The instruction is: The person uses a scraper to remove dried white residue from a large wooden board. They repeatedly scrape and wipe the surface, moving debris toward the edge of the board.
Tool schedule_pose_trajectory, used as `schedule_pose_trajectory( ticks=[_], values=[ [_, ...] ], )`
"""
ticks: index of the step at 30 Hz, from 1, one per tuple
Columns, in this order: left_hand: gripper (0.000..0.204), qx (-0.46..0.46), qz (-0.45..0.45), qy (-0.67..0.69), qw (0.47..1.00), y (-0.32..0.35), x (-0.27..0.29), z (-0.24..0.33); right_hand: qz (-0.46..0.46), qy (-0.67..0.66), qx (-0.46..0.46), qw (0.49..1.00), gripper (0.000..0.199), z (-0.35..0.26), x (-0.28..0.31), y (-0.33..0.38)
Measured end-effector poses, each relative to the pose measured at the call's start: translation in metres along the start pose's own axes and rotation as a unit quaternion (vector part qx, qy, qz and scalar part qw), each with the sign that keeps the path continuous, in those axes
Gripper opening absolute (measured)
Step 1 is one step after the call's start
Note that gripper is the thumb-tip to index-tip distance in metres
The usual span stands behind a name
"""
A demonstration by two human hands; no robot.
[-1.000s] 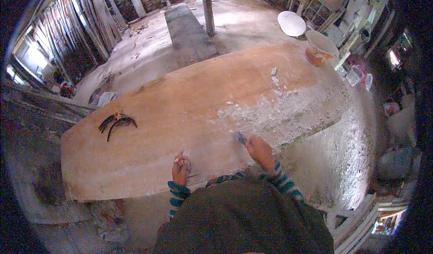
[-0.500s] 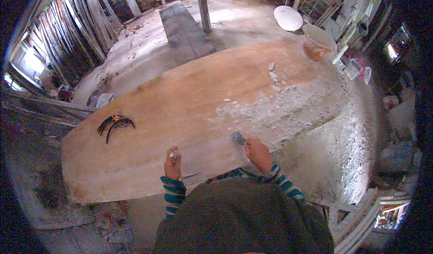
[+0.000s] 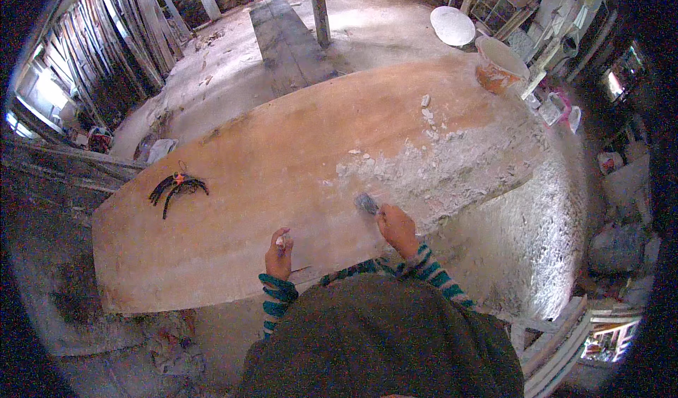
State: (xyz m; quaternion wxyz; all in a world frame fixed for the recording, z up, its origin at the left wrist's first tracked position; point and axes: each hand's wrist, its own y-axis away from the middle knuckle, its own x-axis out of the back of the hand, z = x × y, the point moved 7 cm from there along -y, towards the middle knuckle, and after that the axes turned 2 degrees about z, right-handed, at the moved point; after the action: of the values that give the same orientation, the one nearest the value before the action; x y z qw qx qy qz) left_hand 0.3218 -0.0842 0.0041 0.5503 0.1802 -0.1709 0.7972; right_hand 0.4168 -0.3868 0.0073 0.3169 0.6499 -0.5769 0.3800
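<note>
From here I see the right hand (image 3: 398, 230) clamped round a grey, broad-headed tool (image 3: 366, 203) — head beyond the fingers, over a smooth tan board (image 3: 233, 221) — and the left hand (image 3: 278, 259) curled round a small whitish lump (image 3: 282, 242).

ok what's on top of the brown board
Pale debris at right, a black bundle at left; over the board, the right hand holds a grey tool. The surface under the debris is hidden.

Hands (image 3: 397, 230) apart (fingers (image 3: 275, 238) curled)
</note>
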Motion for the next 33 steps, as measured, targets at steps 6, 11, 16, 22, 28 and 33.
schedule_pose_trajectory(
  ticks=[6,11,16,22,28,33],
  values=[
    [0.025,0.009,0.014,0.010,1.000,0.003,0.009,0.003,-0.062,0.009,-0.011,0.998,0.020,-0.017,0.013,0.006],
    [0.017,0.083,0.021,0.104,0.991,0.011,0.017,-0.021,-0.056,-0.010,0.002,0.998,0.021,-0.015,-0.004,0.027],
    [0.015,0.092,0.024,0.158,0.983,0.009,0.019,-0.021,-0.019,-0.014,0.025,0.999,0.021,-0.037,-0.035,-0.043],
    [0.014,0.135,0.035,0.162,0.977,0.013,0.028,-0.049,-0.039,0.006,0.042,0.998,0.021,-0.039,-0.023,-0.015],
    [0.024,0.125,-0.001,0.178,0.976,0.013,0.021,-0.044,-0.023,-0.039,0.030,0.999,0.018,-0.047,-0.045,-0.046],
    [0.015,0.129,-0.058,0.131,0.981,0.008,0.026,-0.035,-0.034,-0.041,0.010,0.999,0.018,-0.088,-0.033,-0.062]
  ],
)
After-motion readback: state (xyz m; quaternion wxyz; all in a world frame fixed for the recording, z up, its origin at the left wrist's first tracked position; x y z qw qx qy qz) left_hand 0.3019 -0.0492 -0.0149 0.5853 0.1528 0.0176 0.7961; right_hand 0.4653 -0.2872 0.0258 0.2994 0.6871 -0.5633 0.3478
